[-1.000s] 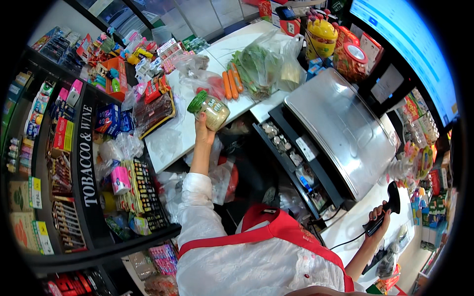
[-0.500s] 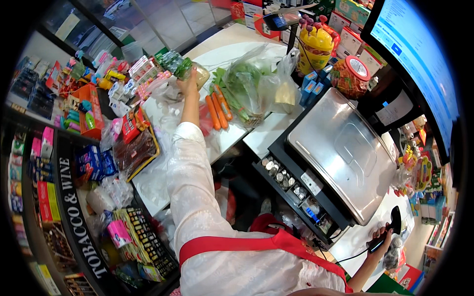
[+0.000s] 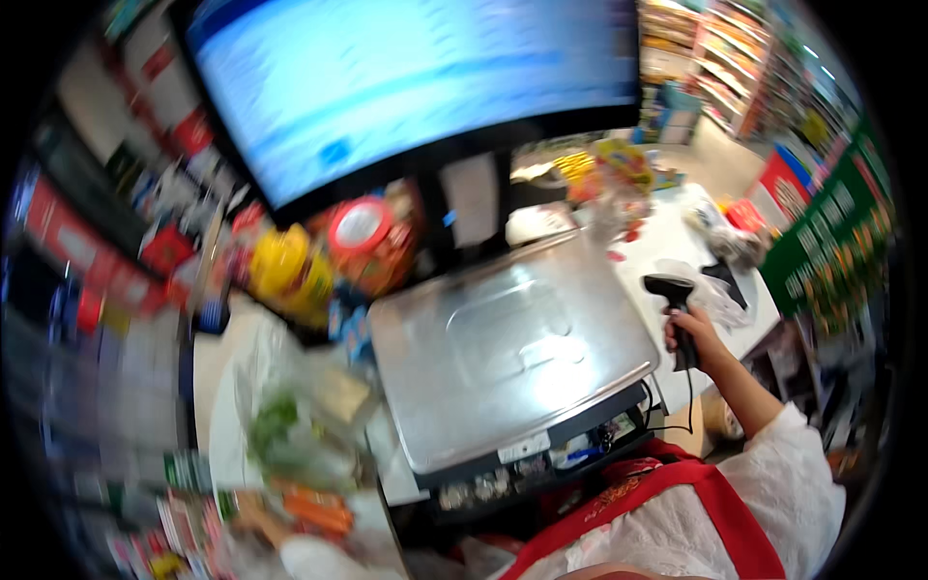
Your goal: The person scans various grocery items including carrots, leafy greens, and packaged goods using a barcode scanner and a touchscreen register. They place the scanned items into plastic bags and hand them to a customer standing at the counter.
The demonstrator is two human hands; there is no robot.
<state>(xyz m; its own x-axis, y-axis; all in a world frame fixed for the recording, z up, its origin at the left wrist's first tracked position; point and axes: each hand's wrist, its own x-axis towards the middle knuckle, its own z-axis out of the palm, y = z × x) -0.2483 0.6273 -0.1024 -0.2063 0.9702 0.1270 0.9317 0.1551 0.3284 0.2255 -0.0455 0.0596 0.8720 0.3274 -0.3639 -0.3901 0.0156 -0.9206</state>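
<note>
The black scanner is over the white counter, your right hand's fingers wrapped around it; its cord, hanging near the open drawer, could snag if pulled. Your left hand blurs beside the carrots; I cannot tell its finger spread or hold.

Left-side blur, bright screen, glare on metal plate

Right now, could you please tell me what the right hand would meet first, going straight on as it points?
With the black scanner leading, the right hand would probably meet the silver plate on its upper right side; depth is unclear, so it might pass above.
</note>
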